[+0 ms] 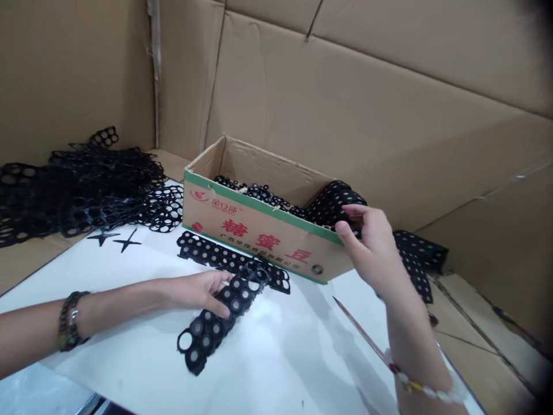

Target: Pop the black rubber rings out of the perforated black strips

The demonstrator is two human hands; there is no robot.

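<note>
Black perforated strip held by left fingers on the desk; right fingers grasp another strip at the cardboard box.

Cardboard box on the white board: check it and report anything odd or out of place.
A black perforated strip drapes out over the box's right end, beside the right hand, instead of lying inside with the rest, so it looks spilled.

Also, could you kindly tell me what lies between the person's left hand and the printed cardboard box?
In the head view, a black perforated strip lies flat on the white sheet between the left hand and the cardboard box.
</note>
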